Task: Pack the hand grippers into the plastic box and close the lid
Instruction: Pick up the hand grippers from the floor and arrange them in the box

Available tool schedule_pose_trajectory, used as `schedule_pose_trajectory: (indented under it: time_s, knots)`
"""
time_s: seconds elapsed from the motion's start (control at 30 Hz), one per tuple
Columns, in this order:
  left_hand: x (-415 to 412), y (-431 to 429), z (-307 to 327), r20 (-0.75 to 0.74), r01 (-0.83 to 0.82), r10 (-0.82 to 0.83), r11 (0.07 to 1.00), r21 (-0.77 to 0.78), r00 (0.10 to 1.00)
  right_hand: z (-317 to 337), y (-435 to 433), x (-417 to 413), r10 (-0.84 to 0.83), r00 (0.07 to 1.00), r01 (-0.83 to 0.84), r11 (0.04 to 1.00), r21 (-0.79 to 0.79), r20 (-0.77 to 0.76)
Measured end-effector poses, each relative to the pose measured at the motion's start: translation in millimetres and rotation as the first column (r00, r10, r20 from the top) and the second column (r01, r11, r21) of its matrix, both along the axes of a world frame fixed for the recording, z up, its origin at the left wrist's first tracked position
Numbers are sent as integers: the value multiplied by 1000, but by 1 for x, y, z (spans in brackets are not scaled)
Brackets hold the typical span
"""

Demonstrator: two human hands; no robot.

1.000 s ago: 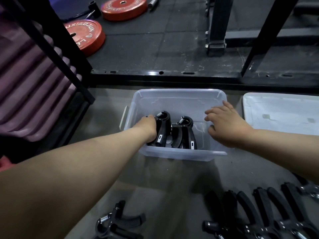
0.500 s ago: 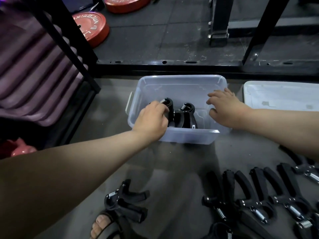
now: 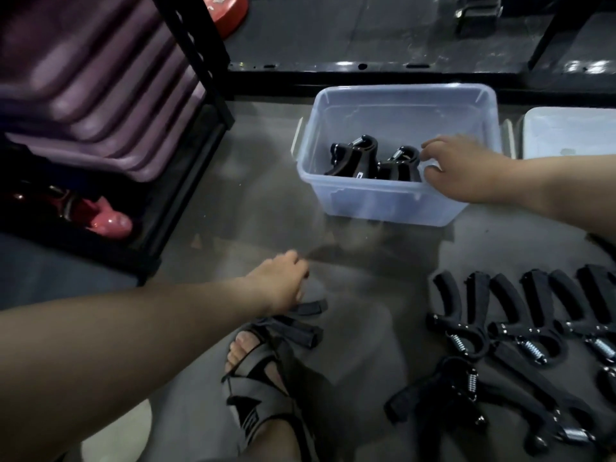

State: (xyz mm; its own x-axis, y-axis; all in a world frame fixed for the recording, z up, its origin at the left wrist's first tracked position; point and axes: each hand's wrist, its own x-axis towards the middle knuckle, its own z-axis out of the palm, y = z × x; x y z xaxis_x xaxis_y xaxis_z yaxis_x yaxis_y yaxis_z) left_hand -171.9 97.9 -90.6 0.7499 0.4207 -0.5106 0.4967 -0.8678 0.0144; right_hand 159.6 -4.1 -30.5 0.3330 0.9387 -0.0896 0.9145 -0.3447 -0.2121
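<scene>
Black hand grippers (image 3: pixel 356 158), clear bluish plastic box (image 3: pixel 383 201), white lid (image 3: pixel 566 135), purple mats (image 3: pixel 83 78), grey sandal (image 3: pixel 253 388).

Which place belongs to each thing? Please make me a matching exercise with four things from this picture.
Things:
1 lid
2 right hand
3 left hand
4 red plate

Places:
A near right corner of the plastic box
B top edge of the view
C on the floor, right of the box
D at a hand gripper beside the sandal

Pairs: 1-C, 2-A, 3-D, 4-B
</scene>
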Motion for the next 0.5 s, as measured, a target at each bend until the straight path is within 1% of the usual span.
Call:
schedule_pose_trajectory:
  time_s: [0.03,0.07,0.13,0.2,0.27,0.4,0.5]
  knots:
    - [-11,-3,-7,-104,-7,5,1000,-17,995,1,1,-2,-8,1000,8,1000,0,-2]
    - [-20,-6,-12,-178,-19,12,999,-37,984,1,3,-4,-14,1000,14,1000,6,-1]
    - [-30,-9,-20,-244,-31,7,995,-95,970,3,7,-7,-29,1000,29,1000,3,-5]
    - [-33,-10,-23,-246,36,-63,993,-110,967,5,10,-8,-49,999,49,999,-7,-22]
    - [-34,-10,-26,-221,138,-151,988,-73,963,7,12,-9,-71,997,71,997,-16,-41]
    - [-31,-10,-34,-218,214,-215,976,-27,952,9,15,-10,-86,995,85,996,-25,-56]
    - [-26,-12,-38,-238,326,-315,945,9,919,10,16,-10,-100,992,97,995,-37,-80]
